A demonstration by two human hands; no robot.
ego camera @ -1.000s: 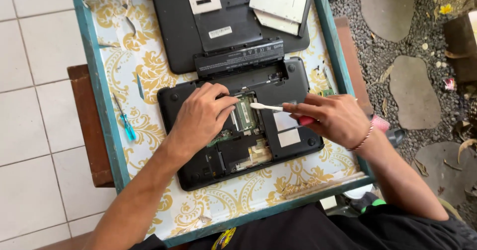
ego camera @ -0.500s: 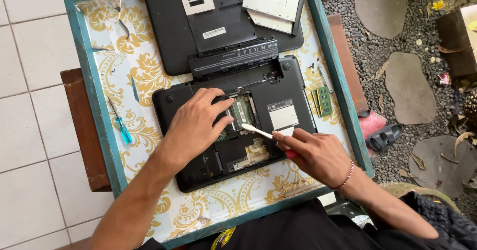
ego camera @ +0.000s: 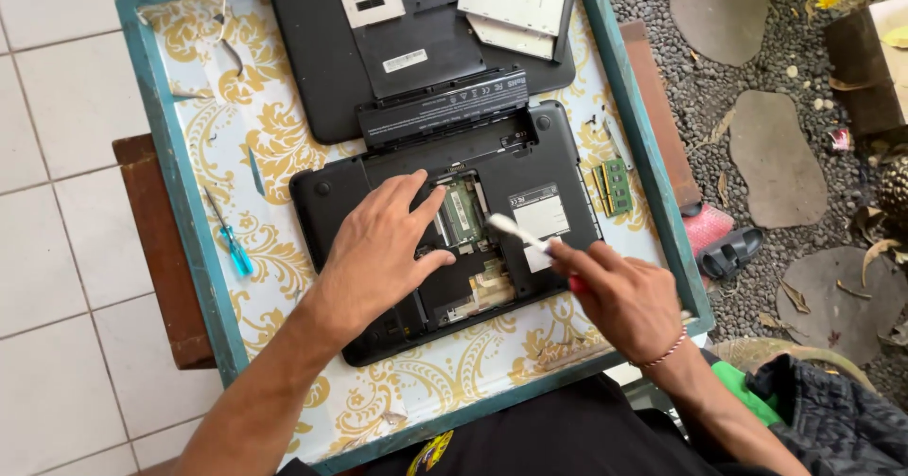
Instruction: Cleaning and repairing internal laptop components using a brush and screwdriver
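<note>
The upturned black plastic laptop base [ego camera: 445,230], mid-bench, was steadied by the left hand [ego camera: 383,249], fingers spread flat; a white-tipped brush [ego camera: 518,233], pinched in the right hand [ego camera: 619,296], was angled into the open bay.

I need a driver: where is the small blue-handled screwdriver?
In the head view, the small blue-handled screwdriver lies on the table's left side, left of the open black laptop.

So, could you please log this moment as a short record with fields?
Surface: patterned table with teal rim
Main item: black laptop, underside up, bay cover off
Left hand: flat on the laptop, fingertips beside the green memory module
Right hand: grips a white-tipped brush aimed at the open bay
Nearby: blue screwdriver; loose memory stick; second laptop
</note>
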